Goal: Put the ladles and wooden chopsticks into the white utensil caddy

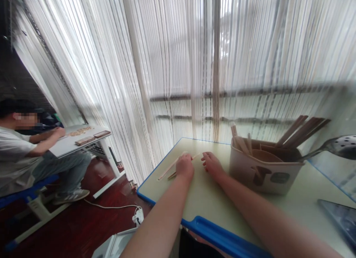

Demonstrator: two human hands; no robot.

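Note:
My left hand (185, 167) is closed near the far left part of the pale table (207, 198). A thin light stick (197, 156), which looks like a chopstick, pokes out of it toward the right. Most of that stick is hidden by the fingers. My right hand (213, 164) hovers just right of the stick's end, its fingers loosely bent and apart, with nothing seen in them. Beside my left hand, a wooden chopstick (166, 171) lies slanted on the tabletop. Shorter stick ends (171, 175) show next to it, partly covered by my hand.
Right of my right forearm stands a beige utensil holder (267, 176) with chopsticks (303, 130) and a slotted spoon (342, 146) jutting out. A dark flat device (339, 217) lies at the right edge. Sheer curtains (178, 65) hang behind. Another person (16, 150) sits at a white table (62, 146).

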